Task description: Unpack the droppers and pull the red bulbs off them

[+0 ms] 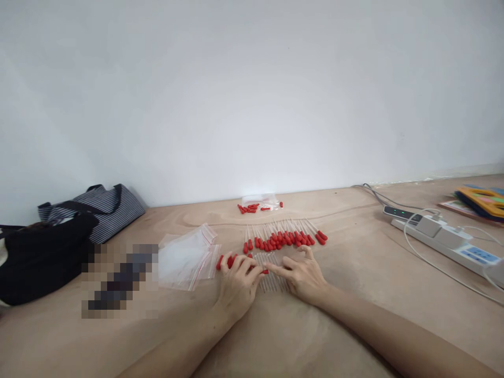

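My left hand (239,283) is curled low over a small pile of red rubber bulbs (219,262), its thumb and forefinger pinched at one red bulb (265,271). From the right, the stretched forefinger of my right hand (305,275) reaches to that same bulb; its other fingers are bent but apart, over a row of clear glass dropper tubes (269,284). Parts of the tubes and the pile are hidden under both hands. Just beyond lies a fanned row of droppers (289,238), red bulbs towards me and glass tips pointing away.
Clear zip bags (183,257) lie left of my hands. Near the wall is another bag (260,199) with loose red bulbs (248,208). A power strip (449,244) with cables sits right, coloured boards (482,199) behind it. A striped bag (122,210) and black cloth (47,257) stand left.
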The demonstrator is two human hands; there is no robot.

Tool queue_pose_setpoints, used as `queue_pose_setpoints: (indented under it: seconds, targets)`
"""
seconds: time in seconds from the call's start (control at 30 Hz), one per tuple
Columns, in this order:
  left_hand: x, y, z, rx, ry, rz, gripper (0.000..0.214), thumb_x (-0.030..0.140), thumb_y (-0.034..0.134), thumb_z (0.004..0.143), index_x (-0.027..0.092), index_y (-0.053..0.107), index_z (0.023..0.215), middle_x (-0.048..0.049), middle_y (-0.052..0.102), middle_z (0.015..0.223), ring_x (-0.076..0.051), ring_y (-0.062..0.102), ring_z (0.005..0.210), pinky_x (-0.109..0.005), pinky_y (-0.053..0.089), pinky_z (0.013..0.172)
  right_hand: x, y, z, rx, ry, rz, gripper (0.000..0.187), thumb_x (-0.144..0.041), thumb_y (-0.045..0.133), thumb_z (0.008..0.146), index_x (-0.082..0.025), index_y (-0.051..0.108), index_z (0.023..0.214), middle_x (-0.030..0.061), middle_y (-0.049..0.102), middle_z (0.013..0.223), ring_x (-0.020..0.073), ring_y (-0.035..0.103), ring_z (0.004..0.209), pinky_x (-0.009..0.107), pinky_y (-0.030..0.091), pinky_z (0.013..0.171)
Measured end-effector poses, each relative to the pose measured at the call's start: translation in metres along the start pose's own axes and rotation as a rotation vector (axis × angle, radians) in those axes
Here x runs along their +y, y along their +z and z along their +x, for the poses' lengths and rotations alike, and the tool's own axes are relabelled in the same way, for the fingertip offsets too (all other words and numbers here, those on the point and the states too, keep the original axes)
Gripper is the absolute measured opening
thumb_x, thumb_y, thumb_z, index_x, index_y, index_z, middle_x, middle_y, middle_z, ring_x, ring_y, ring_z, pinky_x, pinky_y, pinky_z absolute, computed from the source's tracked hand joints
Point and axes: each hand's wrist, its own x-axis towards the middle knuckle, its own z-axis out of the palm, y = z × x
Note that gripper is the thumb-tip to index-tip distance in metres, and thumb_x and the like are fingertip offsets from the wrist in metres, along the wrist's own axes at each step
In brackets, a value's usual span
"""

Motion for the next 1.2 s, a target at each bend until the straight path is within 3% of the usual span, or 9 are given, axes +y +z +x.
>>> queue_pose_setpoints:
  seconds: [0.1, 0.17, 0.33, 0.47, 0.7, 0.83, 1.0, 1.2]
  targets:
    - [-0.007, -0.004, 0.001, 0.002, -0.087, -0.009, 0.015, 0.027, 0.049, 0.083, 0.027, 0.063, 0.079, -0.0003, 0.066, 0.079, -0.017, 0.056, 0.081, -0.043, 0.021, 0.089, 0.004, 0.000, -0.003, -0.047, 0.104, 0.051, 0.048, -0.006, 0.036, 0.076, -0.022, 0.047, 0.120, 0.0008, 0.061, 0.073, 0.0118, 0.049, 0.058, 0.033, 0.026, 0.076]
    - [-0.015, -0.008, 0.004, 0.005, -0.175, 0.002, 0.014, 0.030, 0.048, 0.083, 0.027, 0.062, 0.083, -0.0006, 0.067, 0.081, -0.018, 0.056, 0.082, -0.042, 0.020, 0.090, 0.006, 0.002, -0.004, -0.077, 0.173, 0.110, 0.041, -0.004, 0.034, 0.075, -0.014, 0.051, 0.111, 0.0055, 0.062, 0.082, 0.0150, 0.053, 0.068, 0.030, 0.030, 0.071]
    - [-0.048, -0.023, 0.011, -0.020, -0.500, 0.074, 0.019, 0.040, 0.052, 0.077, 0.022, 0.056, 0.083, -0.0004, 0.067, 0.081, -0.019, 0.058, 0.083, -0.042, 0.018, 0.091, 0.005, 0.007, -0.007, -0.104, 0.242, 0.181, 0.036, -0.001, 0.030, 0.075, -0.015, 0.056, 0.097, 0.0082, 0.058, 0.089, 0.0155, 0.055, 0.076, 0.025, 0.039, 0.065]
    - [-0.068, -0.029, 0.009, -0.142, -0.634, 0.066, 0.024, 0.046, 0.051, 0.074, 0.023, 0.054, 0.077, 0.0011, 0.067, 0.078, -0.018, 0.057, 0.080, -0.042, 0.018, 0.089, 0.004, 0.010, -0.008, -0.068, 0.294, 0.202, 0.033, -0.003, 0.032, 0.078, -0.017, 0.058, 0.093, 0.0053, 0.058, 0.083, 0.0138, 0.056, 0.072, 0.023, 0.043, 0.064]
    - [-0.074, -0.027, 0.007, -0.219, -0.657, 0.086, 0.025, 0.049, 0.051, 0.072, 0.024, 0.055, 0.074, 0.0005, 0.068, 0.078, -0.019, 0.057, 0.083, -0.042, 0.018, 0.088, -0.005, 0.015, -0.006, 0.022, 0.276, 0.341, 0.029, -0.008, 0.033, 0.082, -0.017, 0.060, 0.087, 0.0063, 0.057, 0.082, 0.0139, 0.056, 0.071, 0.024, 0.046, 0.064]
    - [-0.076, -0.027, 0.007, -0.246, -0.682, 0.094, 0.027, 0.048, 0.046, 0.076, 0.024, 0.056, 0.070, 0.0017, 0.067, 0.075, -0.020, 0.058, 0.082, -0.042, 0.018, 0.088, -0.010, 0.012, -0.004, 0.012, 0.282, 0.358, 0.026, -0.014, 0.034, 0.086, -0.017, 0.060, 0.088, 0.0063, 0.057, 0.082, 0.0137, 0.055, 0.073, 0.024, 0.044, 0.068]
    - [-0.075, -0.030, 0.008, -0.193, -0.665, 0.173, 0.035, 0.043, 0.031, 0.084, 0.022, 0.057, 0.072, -0.0013, 0.066, 0.074, -0.021, 0.057, 0.083, -0.042, 0.020, 0.087, -0.011, 0.001, -0.002, -0.020, 0.285, 0.221, 0.027, -0.023, 0.035, 0.089, -0.021, 0.061, 0.091, 0.0046, 0.062, 0.081, 0.0163, 0.054, 0.079, 0.031, 0.035, 0.074]
    - [-0.058, -0.024, 0.024, -0.148, -0.526, 0.170, 0.027, 0.044, 0.043, 0.079, 0.024, 0.061, 0.075, -0.0024, 0.066, 0.088, -0.023, 0.053, 0.091, -0.045, 0.020, 0.087, -0.009, -0.001, -0.001, -0.006, 0.315, 0.216, 0.027, -0.025, 0.035, 0.089, -0.023, 0.061, 0.094, 0.0022, 0.065, 0.077, 0.0168, 0.052, 0.081, 0.042, 0.021, 0.089]
